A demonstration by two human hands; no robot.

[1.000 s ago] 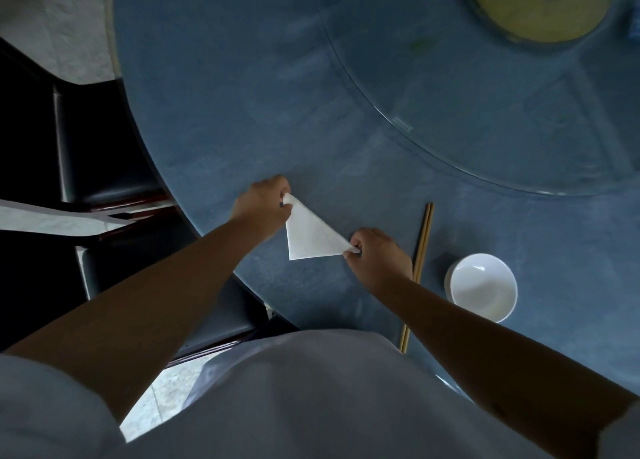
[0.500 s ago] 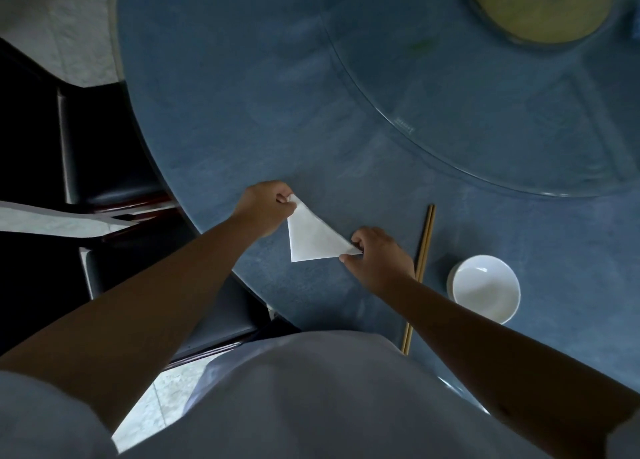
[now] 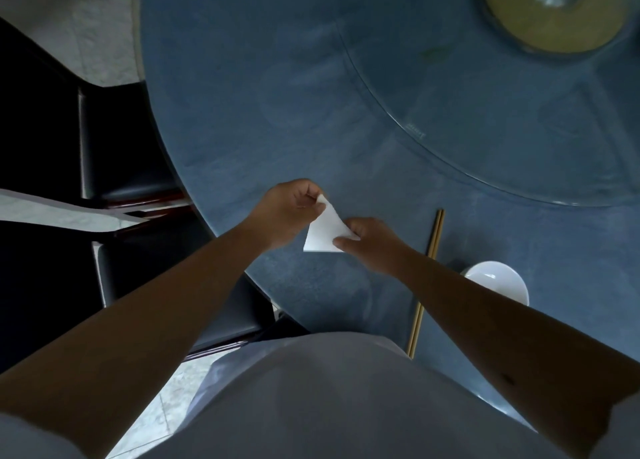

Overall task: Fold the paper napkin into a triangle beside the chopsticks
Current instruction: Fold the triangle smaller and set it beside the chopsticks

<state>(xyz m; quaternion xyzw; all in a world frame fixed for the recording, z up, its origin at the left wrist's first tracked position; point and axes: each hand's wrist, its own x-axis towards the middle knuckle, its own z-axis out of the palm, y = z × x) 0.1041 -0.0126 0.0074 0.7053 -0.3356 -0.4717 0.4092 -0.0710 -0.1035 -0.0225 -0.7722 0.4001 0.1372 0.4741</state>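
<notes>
A white paper napkin [image 3: 323,231], folded into a triangle, is held just above the blue table [image 3: 263,119] near its front edge. My left hand [image 3: 289,209] pinches the napkin's upper corner. My right hand [image 3: 372,242] pinches its right corner, thumb on top. A pair of wooden chopsticks [image 3: 431,247] lies to the right of my right hand, pointing away from me; my right forearm crosses over their middle.
A small white bowl [image 3: 498,282] sits right of the chopsticks. A glass turntable [image 3: 485,119] with a yellowish hub [image 3: 550,11] covers the far right of the table. Dark chairs [image 3: 114,167] stand at the left edge, over pale floor.
Both hands have drawn closer together. The napkin has lifted and tilted, its right corner moved left, so it looks narrower than before.
</notes>
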